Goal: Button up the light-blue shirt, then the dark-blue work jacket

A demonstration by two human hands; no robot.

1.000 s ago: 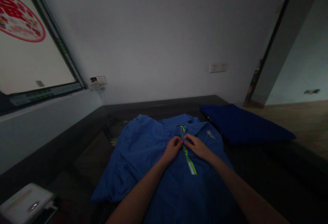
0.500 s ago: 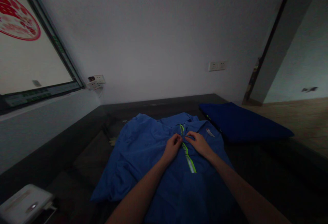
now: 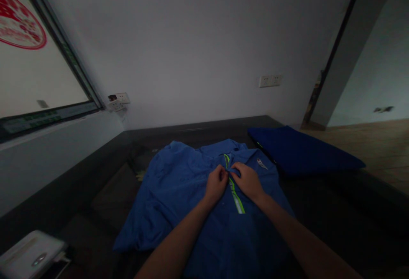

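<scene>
A blue work jacket (image 3: 182, 181) lies spread on the dark tabletop, collar toward the wall, with a small white-and-red badge (image 3: 262, 164) on its right chest. Down its front runs a yellow-green and silver reflective strip (image 3: 237, 202). Both of my hands meet at the front opening, partly covering this strip. My left hand (image 3: 217, 183) pinches the cloth edge just left of the strip. Opposite it, my right hand (image 3: 246, 180) has thumb and fingers closed on the other edge. The fingertips nearly touch; any button or fastener between them is too small to make out.
Folded dark blue cloth (image 3: 300, 151) lies at the back right of the dark table (image 3: 108, 223). A white box-like device (image 3: 32, 253) stands at the near left corner. Behind the table is a pale wall with sockets (image 3: 270, 81); a window (image 3: 41, 70) is on the left.
My right hand has curled a little closer over the front edge and turned slightly. The left hand stays nearly in place. The jacket lies as before, and the view has shifted slightly.
</scene>
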